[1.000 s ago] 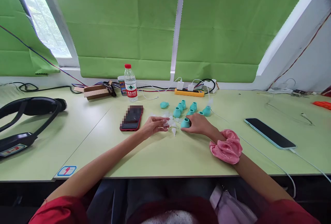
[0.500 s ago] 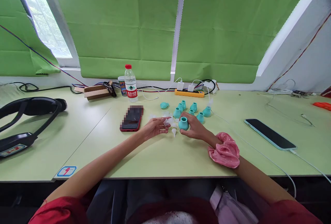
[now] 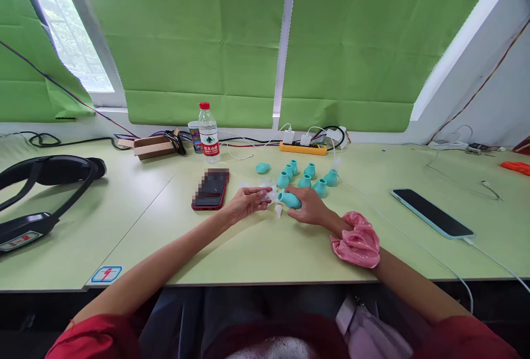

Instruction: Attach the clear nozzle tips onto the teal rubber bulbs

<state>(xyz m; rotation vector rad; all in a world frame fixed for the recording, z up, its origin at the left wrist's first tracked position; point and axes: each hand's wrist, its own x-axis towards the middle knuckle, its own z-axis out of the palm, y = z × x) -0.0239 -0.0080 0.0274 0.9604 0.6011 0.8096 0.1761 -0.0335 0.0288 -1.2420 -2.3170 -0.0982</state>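
Observation:
My right hand (image 3: 310, 205) is closed around a teal bulb (image 3: 289, 200) with an open neck, tipped on its side so the mouth faces left. Opposite it, my left hand (image 3: 247, 202) has its thumb and fingers pinched on a small translucent white piece (image 3: 267, 194), partly hidden by the fingertips. The bulb's mouth is close to this piece; whether they touch I cannot tell. Below lies a loose white tip-shaped piece (image 3: 278, 211). Several more teal bulbs (image 3: 305, 181) stand behind my right hand, and one teal bulb (image 3: 262, 168) lies on its side.
Left of my hands lies a red-cased phone (image 3: 210, 189), with a water bottle (image 3: 209, 133) behind it. A yellow power strip (image 3: 303, 149) sits at the back. Rightward is a charging phone (image 3: 431, 213) with its cable. A black headset (image 3: 49, 193) rests at far left.
My right hand has turned the teal bulb from upright to lying sideways, its mouth now toward my left hand. My left hand has barely moved and keeps its pinch.

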